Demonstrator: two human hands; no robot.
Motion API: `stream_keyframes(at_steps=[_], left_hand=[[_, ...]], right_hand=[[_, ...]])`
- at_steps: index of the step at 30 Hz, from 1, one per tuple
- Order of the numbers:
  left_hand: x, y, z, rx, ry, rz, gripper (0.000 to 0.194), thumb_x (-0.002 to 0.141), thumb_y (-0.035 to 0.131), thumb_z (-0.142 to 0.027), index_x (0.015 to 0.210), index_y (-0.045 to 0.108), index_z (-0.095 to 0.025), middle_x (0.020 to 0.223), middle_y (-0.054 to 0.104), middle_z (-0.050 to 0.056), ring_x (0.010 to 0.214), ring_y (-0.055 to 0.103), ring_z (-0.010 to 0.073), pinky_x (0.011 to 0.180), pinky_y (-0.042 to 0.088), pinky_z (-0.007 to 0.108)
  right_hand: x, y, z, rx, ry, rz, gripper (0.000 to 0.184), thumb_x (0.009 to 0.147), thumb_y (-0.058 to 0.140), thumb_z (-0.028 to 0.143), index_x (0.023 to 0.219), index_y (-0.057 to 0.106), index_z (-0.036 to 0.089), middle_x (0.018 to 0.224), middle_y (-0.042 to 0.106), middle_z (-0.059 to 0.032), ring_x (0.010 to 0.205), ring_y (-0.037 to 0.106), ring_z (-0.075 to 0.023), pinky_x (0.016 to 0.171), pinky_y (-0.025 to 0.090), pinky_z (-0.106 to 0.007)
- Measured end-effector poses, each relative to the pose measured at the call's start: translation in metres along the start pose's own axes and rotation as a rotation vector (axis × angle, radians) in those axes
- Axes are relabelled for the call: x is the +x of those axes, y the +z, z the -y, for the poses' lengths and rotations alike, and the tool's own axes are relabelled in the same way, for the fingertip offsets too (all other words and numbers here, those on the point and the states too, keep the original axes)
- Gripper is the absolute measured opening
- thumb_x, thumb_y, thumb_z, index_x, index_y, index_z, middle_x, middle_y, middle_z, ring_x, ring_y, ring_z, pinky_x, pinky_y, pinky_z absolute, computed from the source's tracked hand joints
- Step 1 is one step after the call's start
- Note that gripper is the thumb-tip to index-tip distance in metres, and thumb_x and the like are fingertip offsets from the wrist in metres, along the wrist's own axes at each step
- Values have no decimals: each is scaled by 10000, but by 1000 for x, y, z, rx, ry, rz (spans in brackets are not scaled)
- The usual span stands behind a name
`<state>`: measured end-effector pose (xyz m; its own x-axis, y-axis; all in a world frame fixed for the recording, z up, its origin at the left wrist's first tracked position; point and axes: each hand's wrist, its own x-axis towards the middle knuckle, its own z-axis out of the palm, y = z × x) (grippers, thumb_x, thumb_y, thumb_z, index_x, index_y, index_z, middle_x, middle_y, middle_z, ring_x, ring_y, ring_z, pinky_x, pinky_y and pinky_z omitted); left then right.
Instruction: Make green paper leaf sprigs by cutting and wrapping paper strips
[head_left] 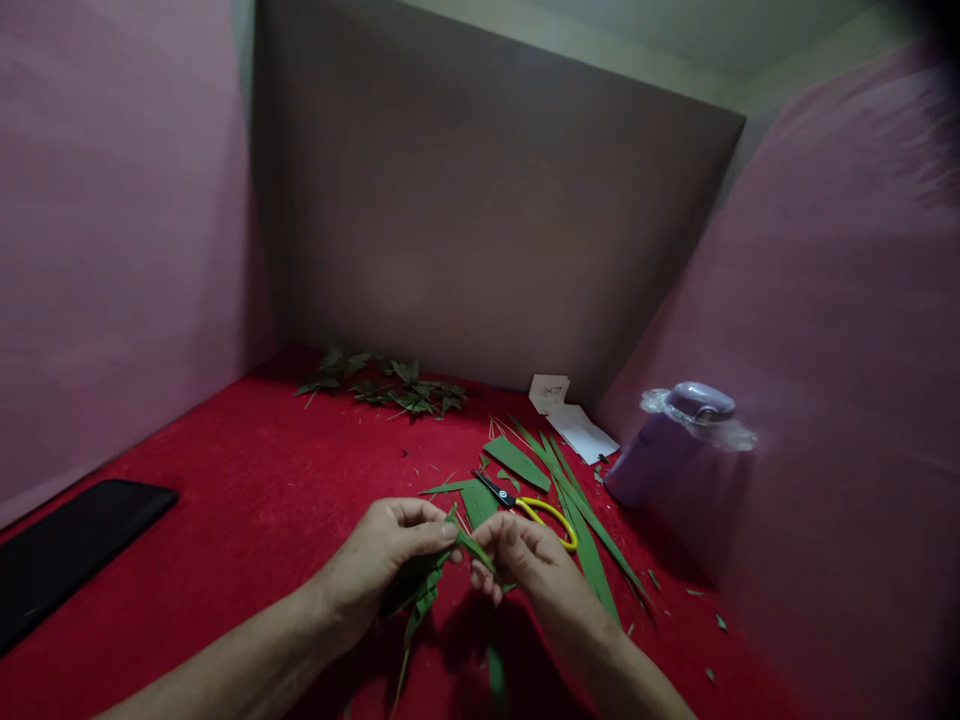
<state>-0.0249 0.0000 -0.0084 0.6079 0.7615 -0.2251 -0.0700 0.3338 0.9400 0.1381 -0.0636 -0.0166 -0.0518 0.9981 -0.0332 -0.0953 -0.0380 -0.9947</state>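
In the head view my left hand (390,550) pinches a bundle of folded or woven green leaf (426,592), whose thin tails hang down below the fingers. Its exact shape is partly hidden by the hand. My right hand (529,555) has its fingers closed on a narrow green leaf strip (475,549) that runs across from the bundle. Just beyond the right hand lie scissors (504,493) with black blades and yellow handles. Long green leaf blades (589,545) and a broad cut leaf piece (517,464) lie around them.
Green leafy sprigs (409,390) lie at the back of the red cloth (322,480). White papers (583,434) are at the back right, near a purple bin (652,460) with a plastic liner. A flat black object (82,550) lies at left. Pink and grey panels surround the surface.
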Motion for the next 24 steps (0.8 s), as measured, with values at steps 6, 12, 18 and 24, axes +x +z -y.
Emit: stream_keyframes(at_steps=[6, 12, 18, 24], left_hand=[[0, 0, 0, 69, 28, -24, 246, 657, 721, -337, 634, 643, -105, 509, 555, -18, 437, 378, 51, 443, 243, 187], [-2, 1, 1, 51, 21, 49, 250, 632, 752, -340, 667, 651, -114, 601, 645, 23, 475, 453, 64, 471, 310, 179], [0, -2, 4, -40, 103, 138, 213, 613, 777, -300, 656, 655, -131, 553, 608, -12, 473, 478, 63, 501, 351, 182], [1, -3, 5, -91, 110, 165, 240, 588, 798, -306, 660, 666, -120, 581, 620, 9, 506, 504, 81, 534, 366, 202]], right_hand=[[-3, 1, 7, -109, -59, -70, 347, 720, 656, 468, 675, 545, 142, 524, 517, 36, 457, 413, -66, 468, 327, -197], [-4, 0, 10, -78, -69, -89, 332, 717, 651, 448, 656, 513, 152, 515, 466, 61, 439, 377, -56, 457, 313, -194], [-6, 1, 14, -66, -155, -63, 327, 771, 604, 448, 661, 501, 158, 538, 485, 43, 461, 399, -68, 467, 331, -203], [-15, 7, 16, -78, -235, -77, 286, 809, 592, 399, 674, 508, 161, 541, 459, 55, 470, 379, -59, 459, 300, -188]])
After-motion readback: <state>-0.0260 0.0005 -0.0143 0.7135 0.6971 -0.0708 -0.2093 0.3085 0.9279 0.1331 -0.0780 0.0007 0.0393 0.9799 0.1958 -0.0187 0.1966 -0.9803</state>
